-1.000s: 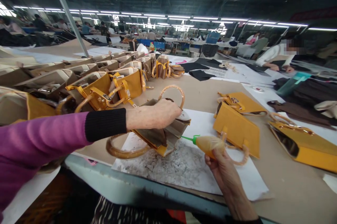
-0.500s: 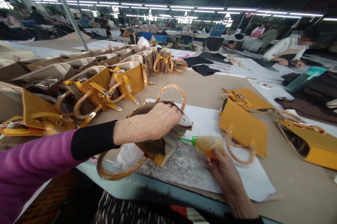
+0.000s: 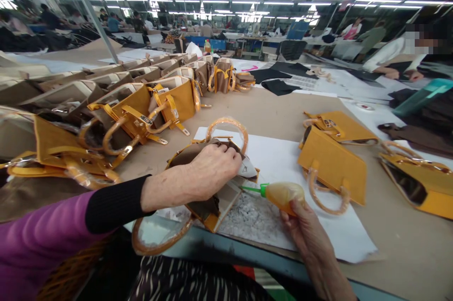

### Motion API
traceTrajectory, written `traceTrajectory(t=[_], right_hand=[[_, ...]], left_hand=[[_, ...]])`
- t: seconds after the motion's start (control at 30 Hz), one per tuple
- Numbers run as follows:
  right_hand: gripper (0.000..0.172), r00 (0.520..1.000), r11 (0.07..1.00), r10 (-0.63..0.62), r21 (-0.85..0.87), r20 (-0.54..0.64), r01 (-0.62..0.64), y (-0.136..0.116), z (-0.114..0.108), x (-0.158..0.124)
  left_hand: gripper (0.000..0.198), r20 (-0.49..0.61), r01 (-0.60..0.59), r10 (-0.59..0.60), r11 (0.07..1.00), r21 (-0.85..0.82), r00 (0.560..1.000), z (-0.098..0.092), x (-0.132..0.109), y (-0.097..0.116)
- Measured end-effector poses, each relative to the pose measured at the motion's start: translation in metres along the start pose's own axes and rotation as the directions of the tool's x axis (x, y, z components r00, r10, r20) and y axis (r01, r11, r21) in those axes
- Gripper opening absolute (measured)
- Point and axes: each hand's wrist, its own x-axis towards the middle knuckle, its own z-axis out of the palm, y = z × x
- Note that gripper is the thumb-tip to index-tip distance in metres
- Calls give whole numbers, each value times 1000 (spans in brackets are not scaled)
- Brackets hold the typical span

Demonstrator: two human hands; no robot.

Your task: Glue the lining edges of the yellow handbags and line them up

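An unfinished yellow handbag [image 3: 212,223] with a brown lining lies in front of me, its two wrapped loop handles sticking out to either side. My left hand [image 3: 215,166] is closed over the bag's opening, gripping its lining edge; the fingertips are hidden inside. A white piece with a dark mark shows beside those fingers. In my right hand [image 3: 300,218] is a soft squeeze bottle of amber glue [image 3: 283,196], held on its side. The bottle's green nozzle points left, its tip at the bag's near edge; whether it touches I cannot tell.
Stained white paper [image 3: 262,225] lies under the bag on the brown-covered table. Rows of unfinished bags [image 3: 130,103] stand at the left. More yellow bags [image 3: 334,169] lie at the right. Black pieces [image 3: 279,86] and a teal object [image 3: 423,98] are farther back, near a seated co-worker [image 3: 396,58].
My view has shifted slightly, moving the scene a little in the picture. The bag's near end sits slightly lower. Both hands keep their holds, and the nozzle stays by the bag's edge.
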Motion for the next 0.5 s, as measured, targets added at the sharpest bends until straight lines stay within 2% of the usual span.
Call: traceTrajectory(t=[0.2,0.3,0.5], right_hand=[[45,999,999,34,9,-21,-34,4,2,-5],[49,999,999,41,29,-30,-40,5,4,-8],[48,997,997,66,42,-27,-64,7,5,-15]], left_hand=[[29,-23,6,-7,1000,-12,1000,4,-5,2],[32,3,8,-8,1000,-29,1000,4,-8,3],[28,-29,9,-11,999,-46,1000,7,-9,4]])
